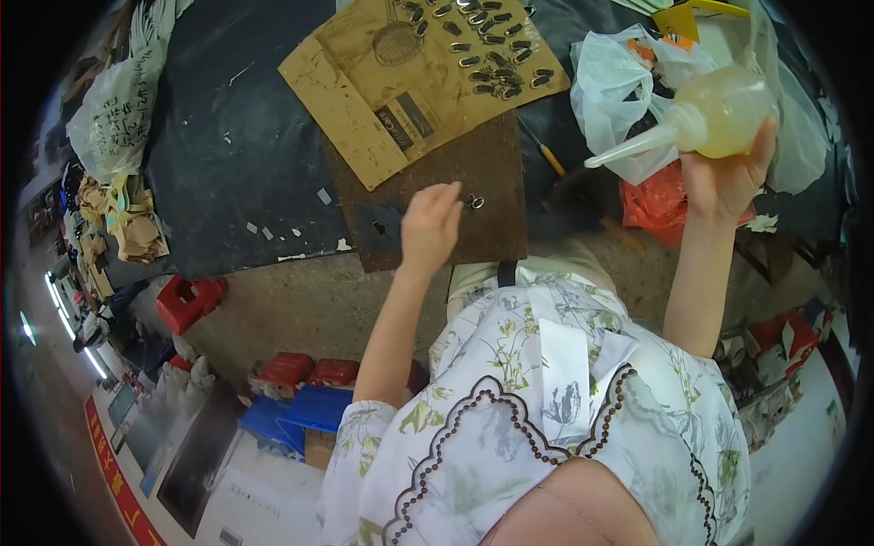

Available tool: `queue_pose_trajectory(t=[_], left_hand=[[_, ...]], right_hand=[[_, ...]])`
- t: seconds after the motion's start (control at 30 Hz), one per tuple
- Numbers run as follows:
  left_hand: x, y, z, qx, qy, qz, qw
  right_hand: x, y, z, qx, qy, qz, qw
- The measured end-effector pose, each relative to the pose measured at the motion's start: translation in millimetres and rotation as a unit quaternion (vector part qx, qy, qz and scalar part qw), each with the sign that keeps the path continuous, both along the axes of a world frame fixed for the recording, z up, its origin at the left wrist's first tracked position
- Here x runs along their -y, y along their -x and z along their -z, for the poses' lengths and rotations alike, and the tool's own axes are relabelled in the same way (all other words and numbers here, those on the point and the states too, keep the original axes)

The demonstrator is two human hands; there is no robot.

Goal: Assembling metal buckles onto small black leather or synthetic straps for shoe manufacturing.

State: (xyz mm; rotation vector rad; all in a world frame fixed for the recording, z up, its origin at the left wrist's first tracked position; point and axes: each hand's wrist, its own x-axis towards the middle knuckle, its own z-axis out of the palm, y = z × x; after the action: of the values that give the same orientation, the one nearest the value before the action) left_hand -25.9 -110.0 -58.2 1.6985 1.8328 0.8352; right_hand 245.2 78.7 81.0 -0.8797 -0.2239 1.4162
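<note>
My right hand is raised at the right of the table, wrapped round a squeeze bottle of pale yellow liquid. The bottle is tilted, its long white nozzle pointing left and slightly down. Over a brown board at the table's near edge is my left hand, fingers curled together; whatever they may pinch is hidden. Just right of these fingertips lies a small metal ring piece. Beyond the board, a flat brown paper sheet carries several small dark oval pieces with shiny metal rims.
A slim orange-handled tool and a wooden handle lie right of the board. White plastic bags and a red bag crowd the right side. Paper scraps dot the black table cover. A red stool stands on the floor.
</note>
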Motion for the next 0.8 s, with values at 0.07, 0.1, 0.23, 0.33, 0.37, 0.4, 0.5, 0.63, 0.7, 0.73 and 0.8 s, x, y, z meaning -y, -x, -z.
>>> queue_pose_trajectory(t=[0.07,0.1,0.23,0.33,0.37,0.4,0.5,0.63,0.7,0.73,0.8], left_hand=[[-4.2,-9.6,-4.2,-0.022,0.001,0.033,0.999],[-5.3,-7.6,-4.9,-0.052,-0.005,0.066,0.996],[-8.1,4.1,-5.6,-0.115,-0.055,0.047,0.991],[-14.2,4.6,-4.3,0.061,0.046,-0.149,0.986],[-21.9,10.7,13.5,0.128,0.068,-0.186,0.972],[-37.3,-5.0,0.8,0.151,0.071,-0.193,0.967],[-64.2,-20.5,-67.5,0.259,0.041,-0.124,0.957],[-104.2,-32.9,-116.7,0.429,0.021,-0.032,0.902],[-112.3,-20.8,-125.6,0.563,0.072,-0.043,0.822],[-115.2,-21.7,-131.5,0.593,0.052,-0.052,0.801],[-121.5,-16.2,-141.4,0.608,-0.003,-0.048,0.792]], right_hand=[[-2.8,2.8,-6.1,-0.037,-0.021,-0.042,0.998],[-3.4,0.1,-10.8,-0.040,-0.034,-0.044,0.998],[-0.4,16.1,-23.9,0.002,-0.070,-0.097,0.993],[-1.3,22.0,1.2,-0.101,-0.051,-0.123,0.986],[-5.2,31.1,10.8,-0.124,-0.020,-0.105,0.986],[-1.2,25.7,22.3,-0.153,0.022,-0.115,0.981],[18.4,56.7,21.7,-0.223,0.053,-0.234,0.945],[26.6,104.6,36.5,-0.291,0.069,-0.276,0.914],[22.8,107.8,21.4,-0.299,0.081,-0.271,0.911],[18.5,109.7,10.6,-0.311,0.085,-0.263,0.909],[11.8,117.3,-3.2,-0.295,0.067,-0.273,0.913]])
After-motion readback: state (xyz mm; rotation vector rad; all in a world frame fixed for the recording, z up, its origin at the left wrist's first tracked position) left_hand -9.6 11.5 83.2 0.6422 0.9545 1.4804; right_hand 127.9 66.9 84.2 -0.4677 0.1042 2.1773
